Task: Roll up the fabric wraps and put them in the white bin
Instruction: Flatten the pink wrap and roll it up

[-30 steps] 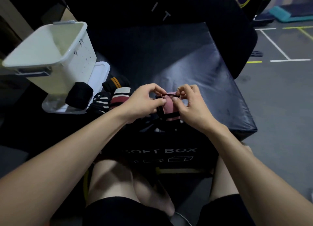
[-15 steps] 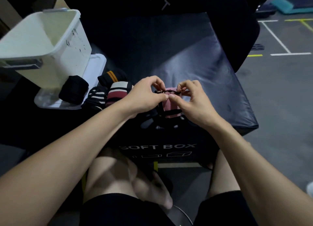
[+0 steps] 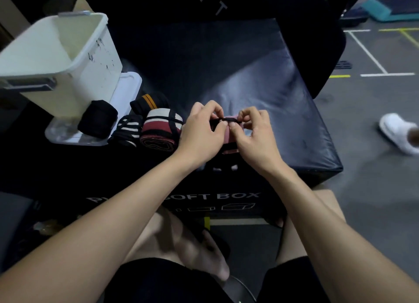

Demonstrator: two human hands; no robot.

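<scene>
A pink wrap [image 3: 229,136] with black edges sits rolled on the black soft box [image 3: 260,80] near its front edge. My left hand [image 3: 201,132] and my right hand [image 3: 256,135] both pinch a thin black strap [image 3: 227,120] across its top. To the left lie rolled wraps: a red, white and black one [image 3: 162,130], a black one with white stripes [image 3: 127,130], a black one with orange stripes [image 3: 148,102] and a plain black one [image 3: 97,119]. The white bin [image 3: 59,60] stands tilted at the left.
The bin and the plain black roll rest on a clear lid [image 3: 127,89]. A second black pad [image 3: 306,30] stands behind the box. On the grey floor at the right is a person's white shoe [image 3: 396,132]. My bare knees are below the box.
My hands stay pinched on the strap over the pink wrap, fingers shifting slightly. A white shoe has come into view on the floor at the right.
</scene>
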